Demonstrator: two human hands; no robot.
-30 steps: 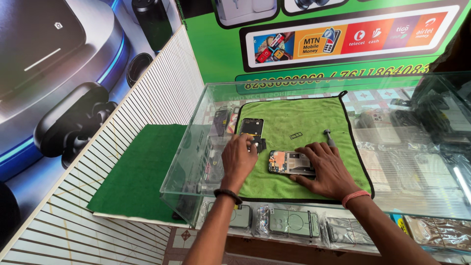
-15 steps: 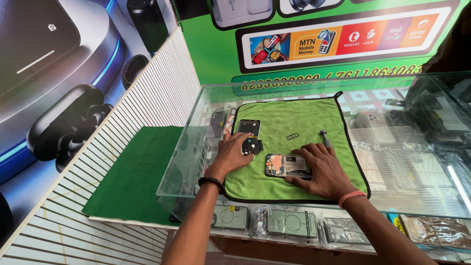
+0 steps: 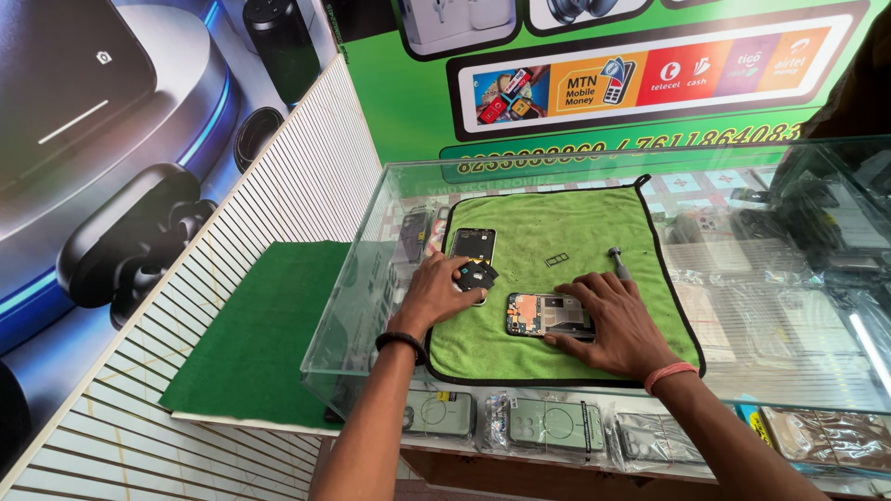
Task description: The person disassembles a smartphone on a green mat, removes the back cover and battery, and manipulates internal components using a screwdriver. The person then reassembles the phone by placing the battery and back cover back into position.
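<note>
The opened phone [image 3: 548, 314] lies on the green cloth [image 3: 566, 232], long axis left to right, pinned flat under the right hand [image 3: 614, 325]; just left of it the left hand [image 3: 434, 295] pinches a small black part [image 3: 476, 276]
</note>
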